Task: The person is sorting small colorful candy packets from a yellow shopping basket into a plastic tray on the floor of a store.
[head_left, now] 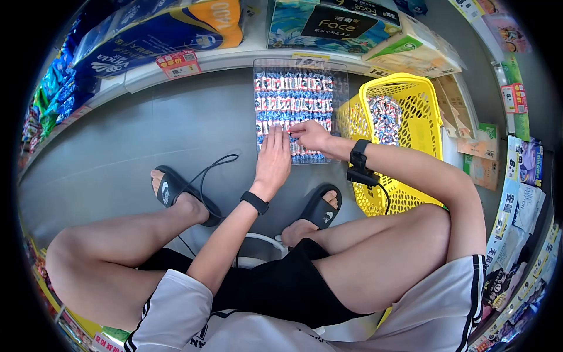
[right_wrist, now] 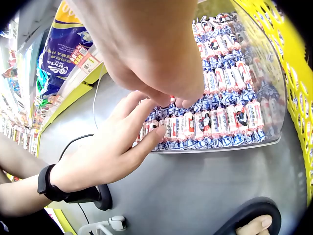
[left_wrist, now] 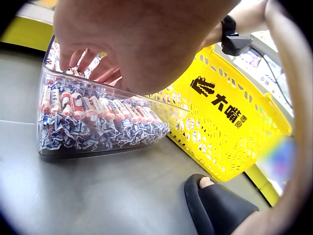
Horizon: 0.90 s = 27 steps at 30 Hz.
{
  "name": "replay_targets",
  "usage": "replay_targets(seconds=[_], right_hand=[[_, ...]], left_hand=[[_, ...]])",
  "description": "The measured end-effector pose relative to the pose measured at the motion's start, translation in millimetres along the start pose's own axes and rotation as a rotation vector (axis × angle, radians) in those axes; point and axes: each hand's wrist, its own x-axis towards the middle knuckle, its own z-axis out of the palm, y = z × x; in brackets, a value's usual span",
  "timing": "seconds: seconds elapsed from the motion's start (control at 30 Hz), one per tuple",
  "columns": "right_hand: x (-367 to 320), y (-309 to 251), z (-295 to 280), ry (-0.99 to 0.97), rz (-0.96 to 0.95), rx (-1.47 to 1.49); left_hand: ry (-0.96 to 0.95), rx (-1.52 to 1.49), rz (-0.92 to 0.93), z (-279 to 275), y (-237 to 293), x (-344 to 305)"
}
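A clear plastic box (head_left: 341,111) on the floor holds rows of wrapped candies (head_left: 293,85), with white, red and black labels and blue twisted ends. My left hand (head_left: 274,157) lies over the front left of the rows, its fingers extended side by side onto the candies. From the right, my right hand (head_left: 312,136) reaches in, thumb and index finger pinching at a candy just beside the left fingertips. In the right wrist view, the right hand (right_wrist: 161,73) hides most of that candy. The left wrist view shows the left hand (left_wrist: 132,44) above the box's near wall.
Right of the box stands a yellow basket (head_left: 431,105) with many loose wrapped candies (head_left: 385,120) inside. Shelves with tissue packs (head_left: 334,26) border the back. My sandalled feet (head_left: 322,208) flank a black cable (head_left: 205,170) and a white stool part (head_left: 264,237).
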Motion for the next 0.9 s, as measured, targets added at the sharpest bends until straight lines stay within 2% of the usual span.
replay_targets(seconds=[0.1,0.4,0.9], right_hand=[[-2,-9,-3,-0.02,0.064,-0.013],[-7,-22,-1,-0.082,0.098,0.072],[-15,-34,-9,-0.197,0.079,0.017]], left_hand=[[-0.007,0.013,-0.002,1,0,0],[0.011,-0.016,-0.01,1,0,-1],[-0.006,0.0,-0.016,-2,1,-1]])
